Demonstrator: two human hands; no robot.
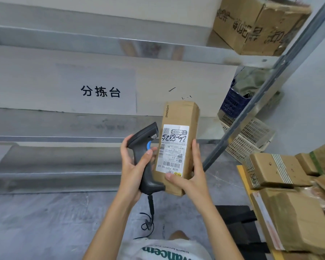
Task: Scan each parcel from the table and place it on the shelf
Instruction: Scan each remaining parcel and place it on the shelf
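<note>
Head view: the metal shelf [109, 47] runs wide across the top with one worn carton [259, 25] on it, while a heap of boxes [289, 194] waits at the right. In front of the shelf, the parcel [178, 147] stands upright in the right hand [191, 177], which clasps its lower end with the thumb on the label [172, 149]; the left hand [133, 166] grips the scanner [144, 156], a finger on its blue trigger. To scan well, I'd tilt the scanner's nose squarely at the lower barcode — thumb clear of it — and hold the parcel steady.
</note>
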